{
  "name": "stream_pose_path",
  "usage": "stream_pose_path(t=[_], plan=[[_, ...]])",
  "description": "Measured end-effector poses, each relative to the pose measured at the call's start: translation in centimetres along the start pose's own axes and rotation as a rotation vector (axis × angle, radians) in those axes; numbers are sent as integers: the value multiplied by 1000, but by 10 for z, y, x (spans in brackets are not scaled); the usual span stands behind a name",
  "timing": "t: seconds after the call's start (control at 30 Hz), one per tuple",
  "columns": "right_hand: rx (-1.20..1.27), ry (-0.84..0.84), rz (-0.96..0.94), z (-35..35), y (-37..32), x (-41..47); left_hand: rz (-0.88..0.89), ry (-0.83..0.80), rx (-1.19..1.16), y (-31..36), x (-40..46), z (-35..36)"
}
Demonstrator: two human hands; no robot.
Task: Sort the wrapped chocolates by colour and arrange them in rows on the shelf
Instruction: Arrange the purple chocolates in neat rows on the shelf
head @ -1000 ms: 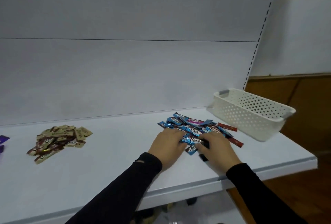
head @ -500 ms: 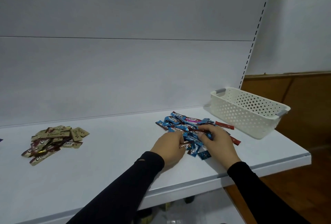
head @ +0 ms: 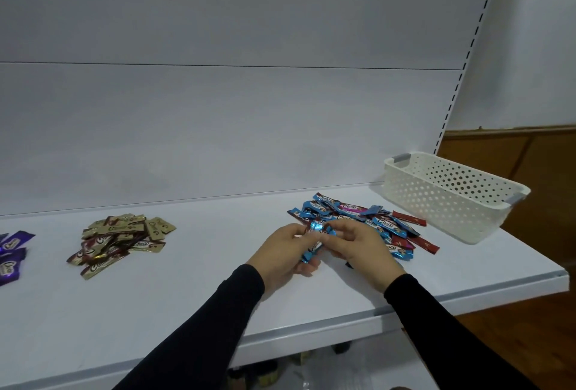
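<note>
Nearest me, the left hand and the right hand meet over the front of the white shelf, both closed around a small bunch of blue chocolates lifted just clear of the mixed pile. I judge the sorting to be partway through: blues are being gathered out, and next they need to be squared together and set down as their own group or row. Beyond the hands, the mixed pile holds mostly blue, at least three red and one pink. Three heaps in all: mixed, gold-brown to the left, purple at the left edge. One white basket stands at the far right.
</note>
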State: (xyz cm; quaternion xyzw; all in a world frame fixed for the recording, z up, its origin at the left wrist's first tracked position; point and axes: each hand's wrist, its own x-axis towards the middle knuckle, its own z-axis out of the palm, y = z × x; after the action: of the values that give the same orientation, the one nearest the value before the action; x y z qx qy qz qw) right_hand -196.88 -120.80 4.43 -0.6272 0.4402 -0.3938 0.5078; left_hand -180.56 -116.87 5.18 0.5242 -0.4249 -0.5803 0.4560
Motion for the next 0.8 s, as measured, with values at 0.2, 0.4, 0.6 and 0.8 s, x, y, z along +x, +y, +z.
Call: stream_pose_path(t=[0.2, 0.4, 0.6, 0.8], plan=[[-479, 236, -95, -7, 5, 7, 47, 119, 52, -7, 1, -7], [-1007, 159, -120, -11, 12, 24, 17, 181, 24, -6, 4, -13], [-1066, 154, -164, -3, 10, 28, -2, 196, -1, -5, 1, -16], [-734, 201, -212, 3, -4, 7, -27, 232, -58, -3, 3, -15]])
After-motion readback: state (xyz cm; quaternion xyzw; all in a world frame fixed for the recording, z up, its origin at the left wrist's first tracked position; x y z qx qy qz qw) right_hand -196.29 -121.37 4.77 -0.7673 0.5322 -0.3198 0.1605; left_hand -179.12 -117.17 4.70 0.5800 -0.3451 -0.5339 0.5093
